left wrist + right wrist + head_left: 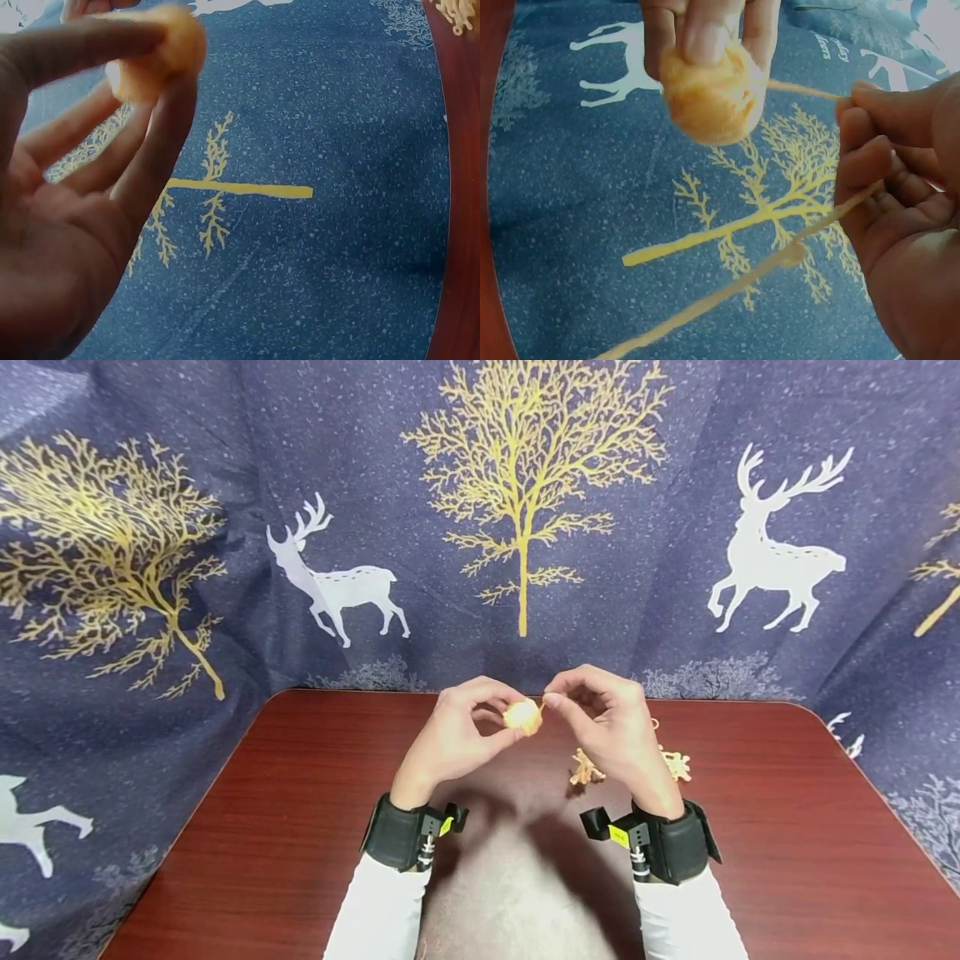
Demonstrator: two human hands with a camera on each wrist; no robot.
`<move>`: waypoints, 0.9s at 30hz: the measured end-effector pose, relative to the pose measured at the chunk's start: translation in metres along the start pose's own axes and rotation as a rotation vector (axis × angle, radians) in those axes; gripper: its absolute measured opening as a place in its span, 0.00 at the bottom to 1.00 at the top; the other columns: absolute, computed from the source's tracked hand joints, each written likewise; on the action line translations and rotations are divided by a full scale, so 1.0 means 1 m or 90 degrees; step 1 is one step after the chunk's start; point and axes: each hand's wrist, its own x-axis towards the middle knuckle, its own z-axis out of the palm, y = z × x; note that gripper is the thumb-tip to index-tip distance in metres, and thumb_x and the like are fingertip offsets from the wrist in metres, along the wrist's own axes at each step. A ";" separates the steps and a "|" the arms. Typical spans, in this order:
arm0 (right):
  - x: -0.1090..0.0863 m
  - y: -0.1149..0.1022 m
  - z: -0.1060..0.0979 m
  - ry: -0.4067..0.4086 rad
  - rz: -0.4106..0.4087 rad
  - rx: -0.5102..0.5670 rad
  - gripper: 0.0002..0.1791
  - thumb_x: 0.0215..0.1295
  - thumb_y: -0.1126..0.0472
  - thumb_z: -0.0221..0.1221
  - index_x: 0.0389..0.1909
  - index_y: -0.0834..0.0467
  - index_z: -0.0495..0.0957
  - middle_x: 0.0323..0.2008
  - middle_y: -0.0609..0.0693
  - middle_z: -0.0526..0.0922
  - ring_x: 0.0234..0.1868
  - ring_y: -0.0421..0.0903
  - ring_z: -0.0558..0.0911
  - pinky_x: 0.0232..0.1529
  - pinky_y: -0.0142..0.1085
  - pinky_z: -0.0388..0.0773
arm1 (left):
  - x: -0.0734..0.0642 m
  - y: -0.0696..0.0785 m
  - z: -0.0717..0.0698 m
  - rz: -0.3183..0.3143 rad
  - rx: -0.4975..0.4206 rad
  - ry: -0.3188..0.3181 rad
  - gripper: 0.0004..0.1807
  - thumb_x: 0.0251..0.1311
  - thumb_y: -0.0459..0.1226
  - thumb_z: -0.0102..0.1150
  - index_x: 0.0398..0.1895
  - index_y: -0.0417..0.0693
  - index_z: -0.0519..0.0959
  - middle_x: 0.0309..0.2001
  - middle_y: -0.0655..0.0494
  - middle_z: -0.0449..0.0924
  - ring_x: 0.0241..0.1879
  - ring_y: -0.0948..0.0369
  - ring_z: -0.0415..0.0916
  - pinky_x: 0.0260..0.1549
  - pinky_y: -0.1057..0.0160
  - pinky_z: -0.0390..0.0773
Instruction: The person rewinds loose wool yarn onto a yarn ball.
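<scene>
A small yellow-orange yarn ball (522, 716) is held up over the far half of the table. My left hand (457, 731) pinches it between thumb and fingers from the left. In the right wrist view, a taut strand of yarn (806, 88) runs from the ball to my right hand (900, 172), whose thumb and forefinger pinch it. A looser length of the yarn (705, 304) leaves the lower fingers of that hand and trails down to the left, with a small knot-like lump on it.
A loose clump of yarn (584, 767) lies on the red-brown table (300, 827) below my right hand. A paler tangled heap (677, 766) shows beside the right wrist. Behind the table hangs a dark blue cloth (562, 627) with deer and trees.
</scene>
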 end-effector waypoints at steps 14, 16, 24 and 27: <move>0.001 0.009 0.007 0.046 0.007 0.096 0.06 0.63 0.76 0.65 0.37 0.64 0.84 0.27 0.54 0.83 0.21 0.42 0.75 0.20 0.28 0.72 | -0.004 0.010 -0.006 0.037 -0.256 -0.146 0.22 0.49 0.19 0.72 0.49 0.33 0.81 0.46 0.43 0.81 0.43 0.51 0.83 0.43 0.47 0.86; 0.001 0.012 0.010 0.038 0.019 0.113 0.05 0.63 0.76 0.64 0.37 0.65 0.84 0.28 0.54 0.83 0.22 0.42 0.76 0.21 0.28 0.73 | -0.004 0.011 -0.007 0.042 -0.285 -0.146 0.22 0.48 0.17 0.71 0.49 0.31 0.80 0.47 0.42 0.81 0.44 0.51 0.83 0.44 0.46 0.86; 0.001 0.019 0.018 -0.044 0.079 0.122 0.03 0.65 0.75 0.63 0.38 0.68 0.83 0.29 0.53 0.84 0.26 0.39 0.79 0.25 0.28 0.78 | 0.000 0.011 -0.006 0.079 -0.355 -0.055 0.21 0.50 0.18 0.69 0.48 0.21 0.75 0.47 0.47 0.82 0.44 0.57 0.83 0.46 0.51 0.86; 0.001 0.019 0.018 -0.090 0.116 0.113 0.03 0.64 0.75 0.64 0.38 0.68 0.83 0.29 0.56 0.84 0.26 0.40 0.81 0.27 0.31 0.81 | 0.002 0.011 -0.005 0.095 -0.367 0.022 0.22 0.50 0.19 0.69 0.48 0.17 0.73 0.49 0.47 0.82 0.45 0.57 0.83 0.45 0.56 0.86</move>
